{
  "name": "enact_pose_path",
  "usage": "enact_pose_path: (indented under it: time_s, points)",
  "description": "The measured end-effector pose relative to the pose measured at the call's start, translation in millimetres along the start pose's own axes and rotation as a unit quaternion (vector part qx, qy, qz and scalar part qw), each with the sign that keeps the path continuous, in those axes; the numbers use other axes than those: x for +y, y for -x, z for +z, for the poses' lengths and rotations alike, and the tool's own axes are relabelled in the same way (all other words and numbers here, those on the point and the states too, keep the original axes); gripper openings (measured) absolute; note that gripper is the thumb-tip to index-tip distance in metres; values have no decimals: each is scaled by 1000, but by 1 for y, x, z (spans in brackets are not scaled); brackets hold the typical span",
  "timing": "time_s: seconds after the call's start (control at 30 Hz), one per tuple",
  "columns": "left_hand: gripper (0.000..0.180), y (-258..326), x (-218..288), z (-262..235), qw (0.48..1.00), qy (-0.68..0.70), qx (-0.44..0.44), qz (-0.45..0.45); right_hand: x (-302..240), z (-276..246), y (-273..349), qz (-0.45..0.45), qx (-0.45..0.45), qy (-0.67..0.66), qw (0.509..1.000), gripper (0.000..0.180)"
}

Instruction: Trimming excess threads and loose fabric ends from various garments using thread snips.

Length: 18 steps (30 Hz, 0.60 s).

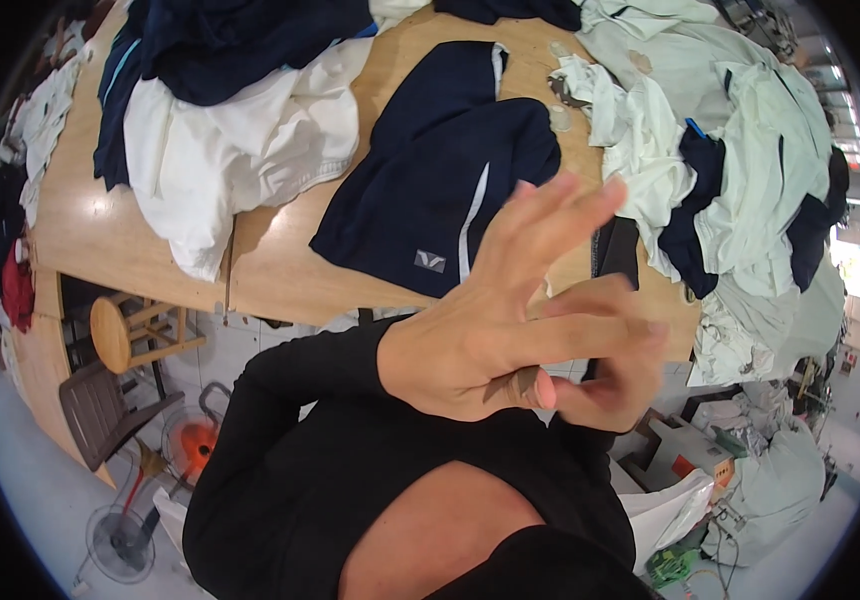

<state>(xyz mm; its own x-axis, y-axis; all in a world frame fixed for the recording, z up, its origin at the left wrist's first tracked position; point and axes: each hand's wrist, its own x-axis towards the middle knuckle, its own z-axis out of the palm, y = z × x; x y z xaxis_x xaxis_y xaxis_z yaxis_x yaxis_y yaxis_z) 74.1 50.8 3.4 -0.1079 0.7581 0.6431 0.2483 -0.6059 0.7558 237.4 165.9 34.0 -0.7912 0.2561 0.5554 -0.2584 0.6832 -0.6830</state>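
My left hand (465, 335) is raised over the near edge of the table, palm turned down, with its fingers spread apart. A small brown strip (522, 385) lies against its thumb; whether it is tape or something else I cannot make out. My right hand (605, 395) is close beside and partly behind the left one, its fingers bent and smeared by motion. What it holds, if anything, is hidden. Just beyond both hands a folded navy garment (400, 190) with white stripes and a small grey patch lies flat on the wooden table (280, 245).
A white garment (240, 140) and a navy pile (250, 45) lie at the far left. Pale green and white clothes (750, 150) heap up on the right. Below the table's left side stand a wooden stool (115, 333), a brown chair (105, 410) and a fan (125, 540).
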Motion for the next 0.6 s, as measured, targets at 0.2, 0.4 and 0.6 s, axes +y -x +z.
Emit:
enact_pose_path:
  time_s: [0.2,0.4,0.6]
  points:
    - [95,-7,-4,-21,988,-147,-11,-43,-1,1,16,119,-69,-99,986,29]
    - [65,-21,-25,-38,910,323,-31,258,19,-7,35,16,-180,-638,749,35]
    - [34,-50,23,-24,797,484,-336,131,20,-4,37,-144,-280,-523,792,23]
